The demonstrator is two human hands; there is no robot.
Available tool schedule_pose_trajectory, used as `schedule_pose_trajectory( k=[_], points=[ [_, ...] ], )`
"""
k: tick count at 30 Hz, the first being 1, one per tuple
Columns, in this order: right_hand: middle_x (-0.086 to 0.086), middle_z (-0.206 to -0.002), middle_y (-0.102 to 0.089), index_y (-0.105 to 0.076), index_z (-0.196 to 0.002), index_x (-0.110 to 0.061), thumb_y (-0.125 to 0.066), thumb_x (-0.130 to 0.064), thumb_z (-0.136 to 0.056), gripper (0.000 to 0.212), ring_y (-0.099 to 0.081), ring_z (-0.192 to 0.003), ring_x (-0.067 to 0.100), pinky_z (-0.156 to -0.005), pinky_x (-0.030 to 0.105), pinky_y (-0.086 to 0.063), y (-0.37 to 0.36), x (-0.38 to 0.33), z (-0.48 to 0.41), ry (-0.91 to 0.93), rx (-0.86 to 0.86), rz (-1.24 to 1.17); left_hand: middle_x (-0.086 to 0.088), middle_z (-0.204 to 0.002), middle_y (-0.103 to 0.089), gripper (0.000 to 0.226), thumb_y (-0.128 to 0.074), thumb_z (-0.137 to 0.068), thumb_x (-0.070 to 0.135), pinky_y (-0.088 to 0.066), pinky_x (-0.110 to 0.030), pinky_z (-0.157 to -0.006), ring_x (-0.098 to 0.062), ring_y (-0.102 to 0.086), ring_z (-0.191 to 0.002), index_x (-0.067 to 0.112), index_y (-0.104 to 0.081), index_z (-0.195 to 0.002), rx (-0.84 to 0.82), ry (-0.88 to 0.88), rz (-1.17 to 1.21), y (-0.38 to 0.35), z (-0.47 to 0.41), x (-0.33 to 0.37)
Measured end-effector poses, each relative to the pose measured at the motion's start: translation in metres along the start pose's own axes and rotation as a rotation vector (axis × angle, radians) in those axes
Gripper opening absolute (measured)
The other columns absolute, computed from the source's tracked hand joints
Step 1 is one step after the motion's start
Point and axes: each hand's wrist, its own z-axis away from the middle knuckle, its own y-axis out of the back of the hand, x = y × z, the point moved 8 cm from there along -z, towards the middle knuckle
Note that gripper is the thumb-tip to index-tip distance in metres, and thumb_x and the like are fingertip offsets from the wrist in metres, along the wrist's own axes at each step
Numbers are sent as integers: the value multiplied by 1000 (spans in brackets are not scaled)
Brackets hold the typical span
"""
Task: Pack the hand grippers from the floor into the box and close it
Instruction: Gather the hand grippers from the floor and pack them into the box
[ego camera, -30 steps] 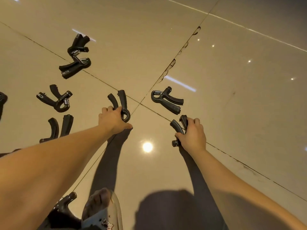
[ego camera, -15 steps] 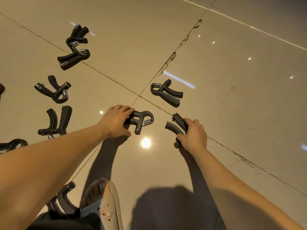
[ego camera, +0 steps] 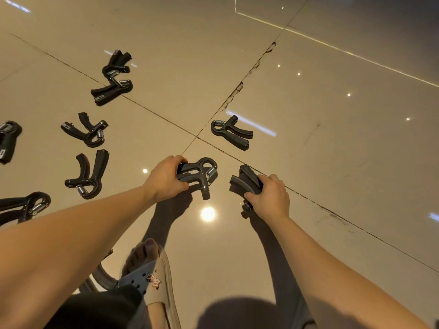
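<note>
A glossy beige tiled floor [ego camera: 308,143] with dark grout lines reflects ceiling lights. Both bare arms reach forward and down. The left hand [ego camera: 166,179] is wrapped around the handles of a black hand gripper [ego camera: 202,172], its spring end pointing right. The right hand [ego camera: 270,198] clasps another gripper [ego camera: 244,180] by its handles. More grippers lie scattered: one ahead [ego camera: 231,132], several at left [ego camera: 89,175]. A sandalled foot [ego camera: 152,274] shows below.
</note>
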Motion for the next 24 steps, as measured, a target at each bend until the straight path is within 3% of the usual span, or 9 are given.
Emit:
schedule_pose_trajectory(
  k=[3,6,9,13,20,24],
  points=[
    [-2,-103,-53,-65,-128,-23,-78,-35,-80,51,-51,-100,20,-76,32,-48,22,-7,14,4,23,-143,2,-109,-58,59,-82,-67,27,-48,-32,-77,-19,-59,-95,21,-57,-119,109,22,112,22,21,22],
    [-4,-105,-52,-63,-134,-22,-81,-35,-79,59,-52,-104,19,-80,33,-50,49,-18,34,48,49,-253,4,-104,-63,58,-81,-62,32,-58,-39,-77,-17,-64,-86,25,-56,-115,170,9,232,41,53,50],
    [-4,-104,-52,-65,-130,-24,-81,-35,-77,57,-52,-105,20,-85,37,-51,86,-30,60,113,75,-288,4,-102,-65,54,-81,-67,26,-61,-42,-70,-19,-68,-73,25,-56,-115,217,-17,330,62,92,77],
    [-3,-106,-55,-69,-122,-22,-84,-25,-75,50,-58,-102,23,-84,40,-52,145,-47,105,188,1,-441,5,-103,-65,55,-80,-69,25,-62,-44,-67,-22,-70,-71,25,-56,-118,253,-94,364,98,152,116],
    [1,-112,-55,-67,-129,-21,-85,-23,-74,58,-54,-105,21,-91,37,-49,248,-73,207,416,23,-375,3,-110,-62,59,-83,-74,19,-63,-31,-65,-16,-70,-78,25,-53,-124,348,-235,291,166,285,180],
    [3,-112,-56,-68,-126,-17,-86,-19,-74,55,-57,-105,24,-96,45,-52,291,-83,277,507,26,-393,-2,-111,-62,62,-83,-75,18,-60,-26,-64,-17,-69,-80,20,-51,-129,407,-276,233,194,369,204]
  ],
)
